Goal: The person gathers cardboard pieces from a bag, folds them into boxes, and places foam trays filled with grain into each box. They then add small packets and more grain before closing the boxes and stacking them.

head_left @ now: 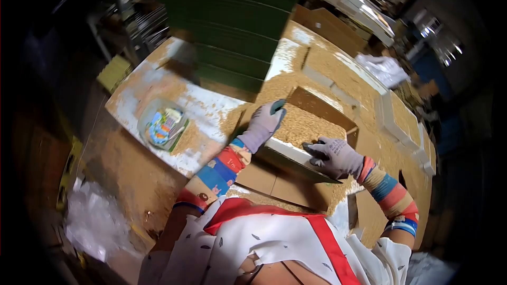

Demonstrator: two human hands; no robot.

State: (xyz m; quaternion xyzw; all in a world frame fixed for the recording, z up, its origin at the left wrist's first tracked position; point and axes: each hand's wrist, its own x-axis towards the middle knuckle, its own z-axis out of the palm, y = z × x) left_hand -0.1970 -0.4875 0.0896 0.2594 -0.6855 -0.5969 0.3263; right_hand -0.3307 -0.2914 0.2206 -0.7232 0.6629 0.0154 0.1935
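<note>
An open cardboard box [325,106] with a white inner edge on its near side stands tilted in view in front of me. Tan, grain-like loose material [303,126] fills it. My left hand [263,124], in a pale glove with dark fingertips, is closed on the box's left end. Over the near right part of the box lies my right hand [339,155], gloved the same way. Its fingers are apart and touch the loose material by the near wall; part of the fingertips is hidden. Folded-out cardboard flaps [272,182] stick out below the box.
A tall stack of dark green boxes [237,26] rises behind the box. At left, a clear tub [153,126] holds colourful packets. White trays [393,121] with tan material line the right. Loose material covers much of the table [203,103]. Plastic bags [97,221] lie at lower left.
</note>
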